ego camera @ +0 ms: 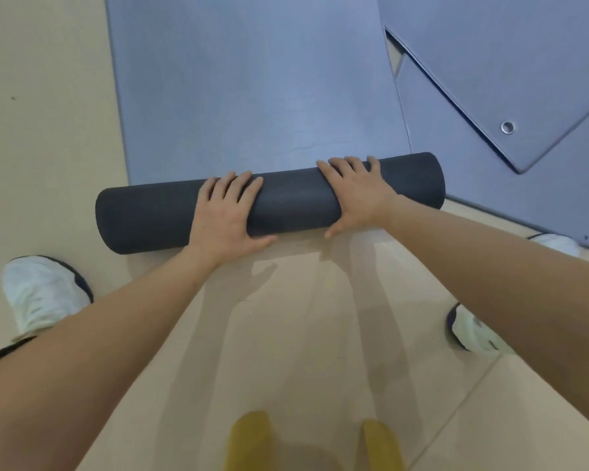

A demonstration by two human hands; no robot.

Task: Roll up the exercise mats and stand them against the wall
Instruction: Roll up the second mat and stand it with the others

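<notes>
A blue-grey exercise mat (252, 79) lies flat on the tan floor and stretches away from me. Its near end is wound into a dark grey roll (157, 215) lying crosswise. My left hand (227, 215) rests palm down on the middle of the roll, fingers spread over its top, thumb on the near side. My right hand (356, 195) presses the roll further right in the same way, fingers reaching over to the far side.
Two more blue-grey mats lie to the right: a lower one (456, 158) and one on top (510, 62), turned at an angle, with a metal eyelet (507, 127). My white shoes (45, 294) (473, 329) stand on the floor either side of my arms.
</notes>
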